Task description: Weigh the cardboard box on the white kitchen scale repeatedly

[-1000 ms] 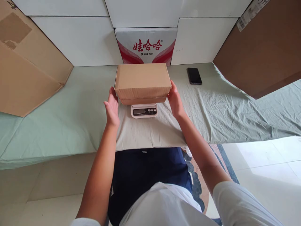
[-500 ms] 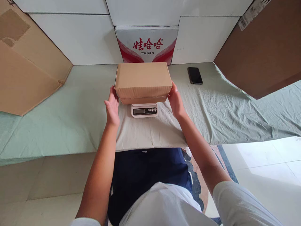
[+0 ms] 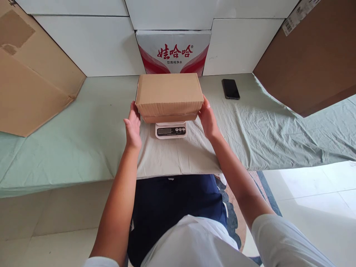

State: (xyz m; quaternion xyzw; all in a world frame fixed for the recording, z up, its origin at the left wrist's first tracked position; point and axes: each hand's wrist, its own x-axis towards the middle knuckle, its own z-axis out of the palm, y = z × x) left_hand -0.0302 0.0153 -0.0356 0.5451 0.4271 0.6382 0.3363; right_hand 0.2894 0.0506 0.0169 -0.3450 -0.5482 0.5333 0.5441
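A closed brown cardboard box [image 3: 169, 89] sits on top of a small white kitchen scale [image 3: 170, 131], covering the scale's platform. Only the scale's front panel shows, with a small display and several buttons; I see no digits on it. My left hand [image 3: 133, 126] presses against the box's left side, fingers straight along it and thumb standing away. On the opposite side, my right hand [image 3: 207, 118] holds the box's right edge near the front corner, its fingertips partly hidden behind the cardboard. The box is held between both hands.
A black phone [image 3: 230, 89] lies to the right on the green cloth [image 3: 91, 148] covering the table. A white and red carton [image 3: 174, 40] stands behind the box. Large cardboard panels flank the table, one left [image 3: 41, 81] and one right [image 3: 314, 59].
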